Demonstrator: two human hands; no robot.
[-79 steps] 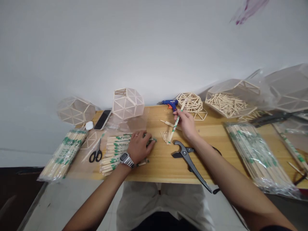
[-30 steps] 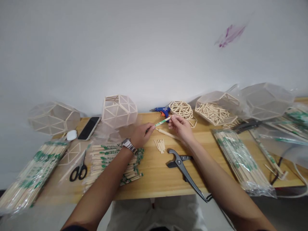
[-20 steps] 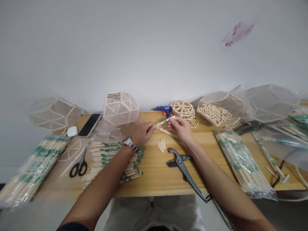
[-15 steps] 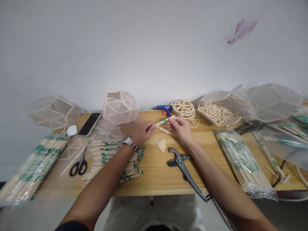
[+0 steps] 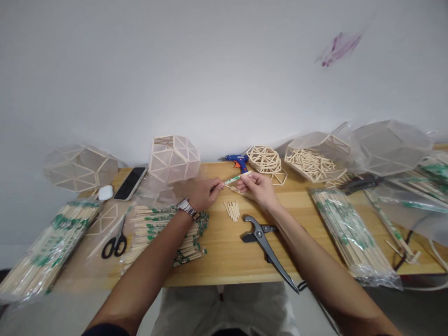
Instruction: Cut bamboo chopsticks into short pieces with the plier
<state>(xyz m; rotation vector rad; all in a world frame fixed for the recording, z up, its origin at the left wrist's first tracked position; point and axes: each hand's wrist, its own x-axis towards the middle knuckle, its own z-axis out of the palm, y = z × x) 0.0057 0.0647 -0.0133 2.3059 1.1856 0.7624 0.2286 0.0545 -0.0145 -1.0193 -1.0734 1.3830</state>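
Chopsticks (image 5: 232, 179) — pinched by left hand (image 5: 205, 194), knuckles up, and right hand (image 5: 261, 189).

- Head view (single camera): seen from the wearer's head, facing forward and down.
- Field: wall (image 5: 224, 70) at 12 o'clock, tabletop (image 5: 220, 261) across the centre, lap (image 5: 189, 312) at 6 o'clock.
- Range: near; left hand (image 5: 206, 193) and right hand (image 5: 259, 189) lie close to mid-frame, their forearms (image 5: 150, 270) entering from 7 and 5 o'clock respectively.
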